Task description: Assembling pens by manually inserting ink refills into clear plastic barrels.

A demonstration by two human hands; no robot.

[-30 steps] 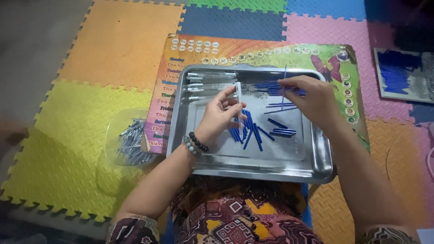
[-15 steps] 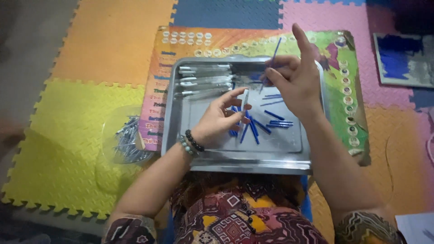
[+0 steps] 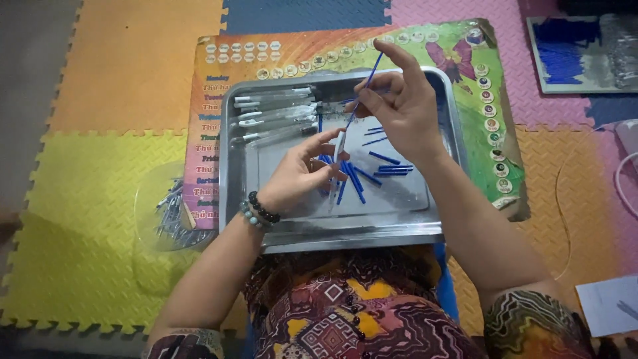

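A steel tray [image 3: 372,226] lies on a colourful printed board over foam floor tiles. My right hand [image 3: 402,106] is raised above the tray's far half and pinches a thin blue pen refill [image 3: 365,86] that points up and away. My left hand [image 3: 302,174] hovers over the tray's middle and holds a clear pen barrel [image 3: 338,147] between thumb and fingers. Several loose blue refills [image 3: 372,167] are scattered on the tray floor. Several clear pen barrels [image 3: 276,116] lie stacked in the tray's far left corner.
A clear plastic bag of small metal-grey pen parts [image 3: 171,213] lies left of the tray on the yellow tile. Another tray with blue refills [image 3: 571,53] sits at the far right. A white cable [image 3: 625,179] and a sheet of paper [image 3: 608,302] lie at the right.
My right hand has lifted a blue refill out of the tray and tilted it upward. My left hand has stayed over the tray's middle with the clear barrel.
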